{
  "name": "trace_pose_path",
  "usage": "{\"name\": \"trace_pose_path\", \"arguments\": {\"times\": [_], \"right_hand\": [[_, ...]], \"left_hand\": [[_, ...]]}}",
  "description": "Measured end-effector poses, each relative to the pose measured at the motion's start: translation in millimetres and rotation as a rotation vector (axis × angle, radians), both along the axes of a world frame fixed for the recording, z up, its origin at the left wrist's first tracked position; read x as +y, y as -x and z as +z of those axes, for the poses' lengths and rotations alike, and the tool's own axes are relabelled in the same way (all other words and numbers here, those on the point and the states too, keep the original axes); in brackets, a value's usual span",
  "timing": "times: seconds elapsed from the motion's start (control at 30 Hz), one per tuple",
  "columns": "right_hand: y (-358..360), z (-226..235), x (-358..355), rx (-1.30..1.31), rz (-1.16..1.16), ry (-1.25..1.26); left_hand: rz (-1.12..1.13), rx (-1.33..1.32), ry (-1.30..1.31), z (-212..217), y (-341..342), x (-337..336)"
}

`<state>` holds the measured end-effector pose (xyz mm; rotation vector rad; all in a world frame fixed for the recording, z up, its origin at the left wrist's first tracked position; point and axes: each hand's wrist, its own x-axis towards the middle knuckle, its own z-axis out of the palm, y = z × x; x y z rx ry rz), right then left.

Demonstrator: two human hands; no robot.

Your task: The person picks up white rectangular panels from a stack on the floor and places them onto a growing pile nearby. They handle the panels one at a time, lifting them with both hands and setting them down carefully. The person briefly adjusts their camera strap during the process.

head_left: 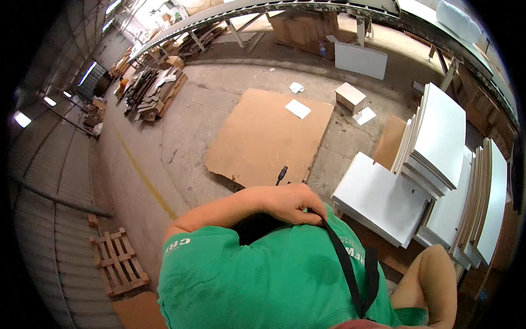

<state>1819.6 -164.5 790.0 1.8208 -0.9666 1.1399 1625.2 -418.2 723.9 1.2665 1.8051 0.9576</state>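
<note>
My left arm bends across the front of my green shirt. My left hand is closed, its fingers pinching a black strap that runs down over the shirt. Just beyond the wrist a black cable end sticks out; the rest of it is hidden behind the arm. On the right my bent right arm shows, but the hand lies outside the picture.
A brown board with a white sheet lies on the concrete floor ahead. White panels are stacked at right, near a small box. A long roller conveyor crosses the back. Left are a wooden pallet and wood scraps.
</note>
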Motion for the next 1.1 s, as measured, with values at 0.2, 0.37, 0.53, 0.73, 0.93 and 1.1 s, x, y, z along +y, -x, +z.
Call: {"name": "trace_pose_path", "arguments": {"times": [0.2, 0.37, 0.53, 0.73, 0.93, 1.1], "right_hand": [[6.2, -1.9, 1.8, 0.017, 0.073, 0.001], [13.3, -3.8, 1.9, 0.043, 0.151, -0.023], [11.1, -29.4, 12.1, -0.027, 0.47, -0.177], [64.4, -11.3, -25.8, -0.002, -0.019, 0.113], [84.6, -24.2, -27.2, 0.021, -0.132, 0.159], [107.2, -31.7, -22.0, 0.086, -0.367, 0.26]], "left_hand": [[0.124, 0.014, 0.232, -11.0, 3.7, -30.8], [0.195, 0.126, 0.306, -7.3, 2.3, -48.6], [0.411, 0.11, 0.313, -14.2, -11.4, -85.3], [0.364, 0.385, 0.334, -7.8, 3.7, -71.7], [0.217, 0.486, 0.51, 7.4, 10.3, -77.5], [0.108, 0.415, 0.587, 51.5, 13.9, -83.0]]}}
